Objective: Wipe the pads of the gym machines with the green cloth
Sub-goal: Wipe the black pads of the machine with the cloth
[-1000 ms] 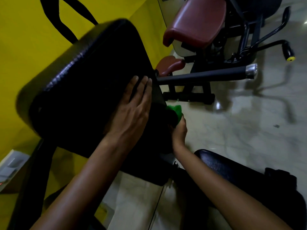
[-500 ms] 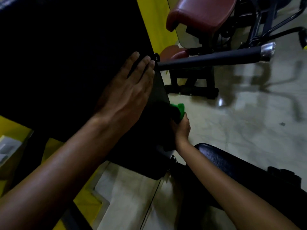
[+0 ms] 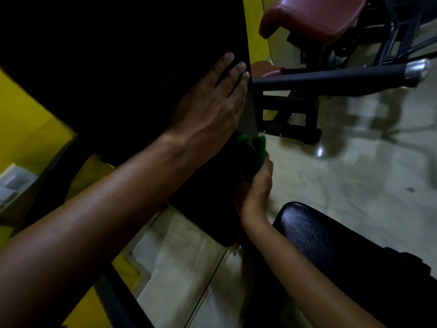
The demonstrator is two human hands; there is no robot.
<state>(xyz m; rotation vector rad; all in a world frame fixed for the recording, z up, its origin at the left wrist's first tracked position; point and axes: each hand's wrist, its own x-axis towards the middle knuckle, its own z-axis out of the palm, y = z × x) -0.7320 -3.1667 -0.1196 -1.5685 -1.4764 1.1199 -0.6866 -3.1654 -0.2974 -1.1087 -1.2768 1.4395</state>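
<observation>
A black textured vinyl seat pad [image 3: 331, 242] is seen nearest. Just beyond, a crumpled green cloth [image 3: 259, 147] is clutched in the right hand [image 3: 255, 188] against the edge of a large black upholstered back pad [image 3: 118, 67], on which the left hand [image 3: 210, 102] is laid flat, fingers together. A maroon padded seat [image 3: 314, 17] is visible behind.

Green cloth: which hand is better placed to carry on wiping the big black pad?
Right. The right hand already grips the green cloth against the black pad's edge, while the left hand lies flat, bracing it.
</observation>
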